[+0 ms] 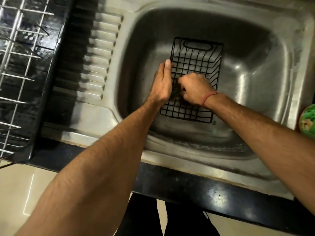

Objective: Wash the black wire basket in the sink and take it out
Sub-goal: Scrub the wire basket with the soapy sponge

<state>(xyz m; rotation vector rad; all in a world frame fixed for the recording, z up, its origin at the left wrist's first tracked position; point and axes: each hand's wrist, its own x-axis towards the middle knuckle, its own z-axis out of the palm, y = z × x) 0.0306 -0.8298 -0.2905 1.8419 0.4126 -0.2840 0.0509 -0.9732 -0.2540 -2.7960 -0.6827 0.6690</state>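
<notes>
Dim, warm light; glare on sink (247, 72)

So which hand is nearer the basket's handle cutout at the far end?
Left. The left hand lies along the black wire basket's left rim, thumb tip reaching toward the handle cutout. The right hand is curled inside the basket, nearer its near end.
</notes>
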